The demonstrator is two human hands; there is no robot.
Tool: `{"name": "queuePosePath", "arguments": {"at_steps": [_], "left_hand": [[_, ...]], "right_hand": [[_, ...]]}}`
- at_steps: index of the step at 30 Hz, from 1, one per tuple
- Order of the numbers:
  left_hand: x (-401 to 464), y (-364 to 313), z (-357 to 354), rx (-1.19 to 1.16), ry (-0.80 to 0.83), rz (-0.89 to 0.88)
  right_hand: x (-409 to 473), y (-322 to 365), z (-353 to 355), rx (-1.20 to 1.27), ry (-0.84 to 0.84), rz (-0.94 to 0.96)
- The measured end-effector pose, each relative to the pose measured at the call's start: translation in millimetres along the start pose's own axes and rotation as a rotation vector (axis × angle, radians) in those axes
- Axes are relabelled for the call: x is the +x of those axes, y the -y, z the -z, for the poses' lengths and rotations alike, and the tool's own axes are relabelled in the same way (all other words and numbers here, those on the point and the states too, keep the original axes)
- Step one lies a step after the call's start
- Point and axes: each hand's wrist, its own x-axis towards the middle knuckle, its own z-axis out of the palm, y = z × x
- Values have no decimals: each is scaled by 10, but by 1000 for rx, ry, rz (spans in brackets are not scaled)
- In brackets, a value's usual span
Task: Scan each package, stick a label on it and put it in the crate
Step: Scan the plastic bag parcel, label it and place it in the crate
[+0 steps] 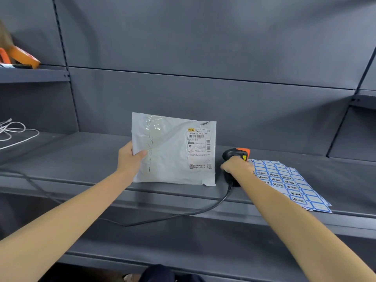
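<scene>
A flat grey plastic mailer package point(173, 149) stands upright over the dark shelf, its white shipping label point(199, 146) facing me at its right side. My left hand point(130, 159) grips its left edge, thumb on the front. My right hand point(236, 166) grips the handle of a black and orange barcode scanner point(237, 154) just right of the package. The scanner's black cable point(203, 211) trails down and left over the shelf's front edge. Sheets of blue-bordered stickers point(289, 183) lie on the shelf to the right of the scanner. No crate is in view.
The dark grey metal shelf point(81, 159) has a back panel close behind the package. A white cord point(16, 132) lies at its far left. An orange object point(18, 58) sits on the upper left shelf. A lower shelf edge runs below my arms.
</scene>
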Motion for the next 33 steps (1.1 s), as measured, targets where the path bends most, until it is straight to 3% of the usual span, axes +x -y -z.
{"name": "queuePosePath", "arguments": {"at_steps": [3, 7, 11, 19, 33], "left_hand": [[-5, 16, -17, 7, -11, -9], [3, 42, -62, 8, -37, 1], [6, 83, -79, -7, -53, 8], [-9, 84, -103, -24, -56, 1], [-8, 76, -108, -9, -65, 14]], "right_hand": [[-5, -12, 78, 315, 2, 88], [-421, -80, 159, 992, 16, 167], [-923, -260, -5, 1277, 93, 410], [-1181, -368, -327, 1265, 395, 612], [-1142, -328, -333, 1274, 452, 619]]}}
